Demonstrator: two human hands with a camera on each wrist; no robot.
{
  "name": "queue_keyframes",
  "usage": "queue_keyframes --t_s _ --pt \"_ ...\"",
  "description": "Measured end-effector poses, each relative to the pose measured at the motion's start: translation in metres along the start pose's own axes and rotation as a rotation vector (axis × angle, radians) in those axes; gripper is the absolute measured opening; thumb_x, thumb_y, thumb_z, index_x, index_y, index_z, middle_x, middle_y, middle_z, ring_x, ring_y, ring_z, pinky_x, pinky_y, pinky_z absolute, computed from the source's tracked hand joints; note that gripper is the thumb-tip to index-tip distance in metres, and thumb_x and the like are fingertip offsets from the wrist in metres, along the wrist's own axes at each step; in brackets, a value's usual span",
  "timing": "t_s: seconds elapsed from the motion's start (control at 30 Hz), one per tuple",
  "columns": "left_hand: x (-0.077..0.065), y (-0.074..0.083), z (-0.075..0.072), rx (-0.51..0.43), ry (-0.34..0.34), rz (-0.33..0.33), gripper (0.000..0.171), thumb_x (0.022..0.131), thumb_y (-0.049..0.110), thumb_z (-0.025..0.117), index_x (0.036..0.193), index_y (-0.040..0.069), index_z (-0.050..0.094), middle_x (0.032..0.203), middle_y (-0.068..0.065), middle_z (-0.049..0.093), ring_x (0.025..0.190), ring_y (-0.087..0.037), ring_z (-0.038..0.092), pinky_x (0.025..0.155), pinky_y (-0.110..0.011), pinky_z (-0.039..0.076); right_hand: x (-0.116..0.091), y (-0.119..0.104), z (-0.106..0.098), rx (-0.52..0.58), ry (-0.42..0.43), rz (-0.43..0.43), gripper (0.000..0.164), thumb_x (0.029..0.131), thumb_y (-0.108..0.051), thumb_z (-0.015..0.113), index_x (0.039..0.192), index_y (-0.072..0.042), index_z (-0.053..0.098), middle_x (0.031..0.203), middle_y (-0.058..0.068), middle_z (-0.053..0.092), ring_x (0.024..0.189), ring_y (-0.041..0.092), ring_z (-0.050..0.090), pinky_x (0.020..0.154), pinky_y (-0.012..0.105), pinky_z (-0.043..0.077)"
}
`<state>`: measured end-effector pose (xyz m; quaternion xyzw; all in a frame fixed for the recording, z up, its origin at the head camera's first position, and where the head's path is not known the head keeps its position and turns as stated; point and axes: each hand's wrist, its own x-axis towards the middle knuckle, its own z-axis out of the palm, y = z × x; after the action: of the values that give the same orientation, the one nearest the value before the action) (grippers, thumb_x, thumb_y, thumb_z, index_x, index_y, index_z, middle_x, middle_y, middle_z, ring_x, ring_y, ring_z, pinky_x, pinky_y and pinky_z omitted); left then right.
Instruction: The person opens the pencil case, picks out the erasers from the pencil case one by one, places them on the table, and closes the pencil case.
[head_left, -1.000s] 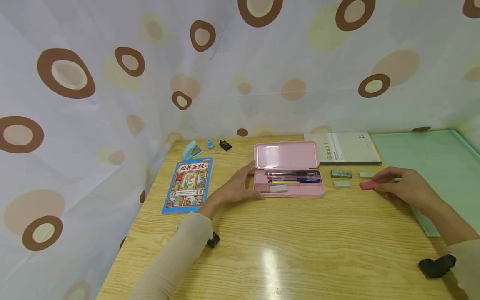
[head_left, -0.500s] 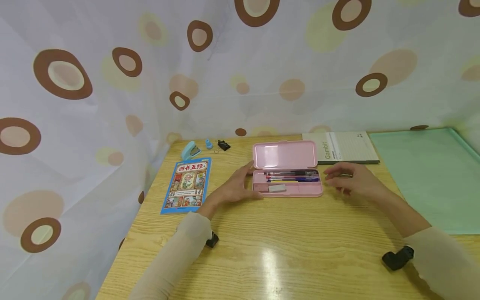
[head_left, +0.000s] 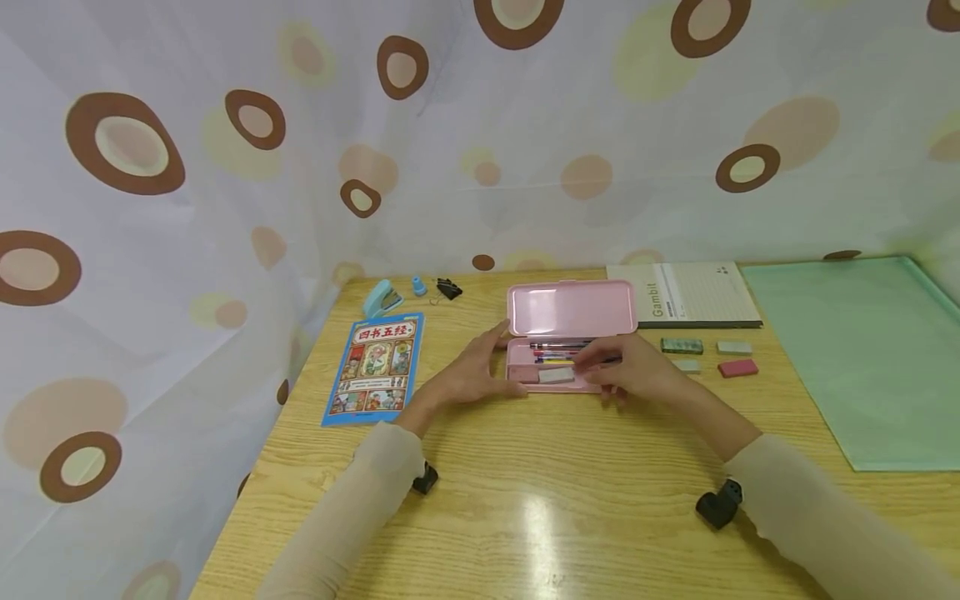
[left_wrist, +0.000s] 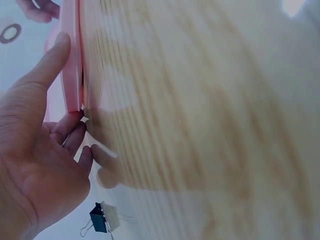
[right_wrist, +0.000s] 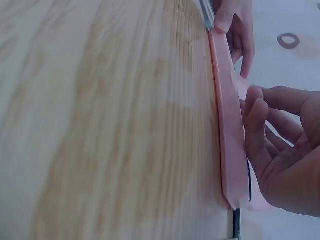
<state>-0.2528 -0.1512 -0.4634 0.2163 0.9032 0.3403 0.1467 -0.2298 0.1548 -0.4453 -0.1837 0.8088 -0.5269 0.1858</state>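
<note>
A pink pencil case (head_left: pixel 622 382) lies with its lid raised on the wooden table. Several pens (head_left: pixel 551 354) and, in the front compartments, a dusky pink eraser (head_left: pixel 523 375) and a white eraser (head_left: pixel 556 376) lie inside. My left hand (head_left: pixel 472 371) holds the case's left end, thumb (left_wrist: pixel 56 55) against the front wall, fingers round the far side. My right hand (head_left: pixel 630 367) hovers over the case's right half, fingertips close to the white eraser. In the right wrist view its thumb and index finger (right_wrist: pixel 255 95) are bent close together, with nothing visible between them.
Right of the case lie a green-patterned eraser (head_left: pixel 681 346), two pale erasers, one partly hidden, and a bright pink eraser (head_left: pixel 738 367). Behind are a notebook (head_left: pixel 705 292) and a green tray (head_left: pixel 847 367). At left sit a booklet (head_left: pixel 375 367), a stapler (head_left: pixel 382 298) and a binder clip (head_left: pixel 448 288).
My right hand has let go of the bright pink eraser on the table and moved left over the pencil case. The left hand has stayed at the case's left end.
</note>
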Motion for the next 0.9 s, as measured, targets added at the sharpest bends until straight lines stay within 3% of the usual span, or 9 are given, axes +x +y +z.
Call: queue_keyframes --t_s 0.1,0.33,0.47,0.7,0.9 --pt "0.000 0.001 0.000 -0.001 -0.001 -0.003 0.118 0.085 0.047 0.085 0.169 0.017 0.007 0.160 -0.001 0.044 0.158 -0.025 0.019 0.129 -0.049 0.013 0.002 -0.002 0.005 -0.033 0.013 0.002 0.027 0.099 -0.004 0.068 0.125 0.004 0.070 0.108 0.020 0.075 0.060 0.023 0.066 0.052 0.033 0.056" --pt "0.000 0.001 0.000 0.014 0.001 -0.018 0.118 0.085 0.049 0.084 0.169 0.019 0.007 0.160 -0.001 0.044 0.158 -0.026 0.019 0.128 -0.050 0.014 0.004 -0.004 0.010 -0.099 0.050 0.042 0.020 0.098 -0.007 0.070 0.117 -0.003 0.075 0.086 0.012 0.073 0.058 0.022 0.065 0.051 0.033 0.056" --pt "0.000 0.000 0.001 0.009 -0.001 -0.018 0.119 0.085 0.049 0.085 0.169 0.019 0.007 0.160 -0.001 0.044 0.158 -0.025 0.019 0.129 -0.049 0.014 0.004 -0.005 0.012 -0.120 0.058 0.023 0.019 0.098 -0.004 0.068 0.116 -0.003 0.075 0.074 0.012 0.070 0.054 0.022 0.063 0.048 0.033 0.053" --pt "-0.001 0.001 0.000 0.010 -0.001 -0.017 0.118 0.085 0.048 0.084 0.169 0.019 0.007 0.160 -0.001 0.044 0.158 -0.025 0.019 0.129 -0.049 0.014 0.007 -0.006 0.018 -0.127 0.035 -0.018 0.020 0.098 -0.002 0.067 0.118 0.002 0.072 0.094 0.014 0.075 0.052 0.023 0.065 0.047 0.034 0.055" --pt "-0.001 0.002 0.000 0.016 0.001 -0.013 0.118 0.085 0.049 0.084 0.169 0.018 0.007 0.160 -0.002 0.045 0.158 -0.026 0.020 0.129 -0.049 0.014 0.010 -0.007 0.021 -0.120 0.042 0.004 0.019 0.098 -0.003 0.067 0.116 -0.001 0.072 0.085 0.012 0.071 0.053 0.022 0.064 0.047 0.032 0.054"
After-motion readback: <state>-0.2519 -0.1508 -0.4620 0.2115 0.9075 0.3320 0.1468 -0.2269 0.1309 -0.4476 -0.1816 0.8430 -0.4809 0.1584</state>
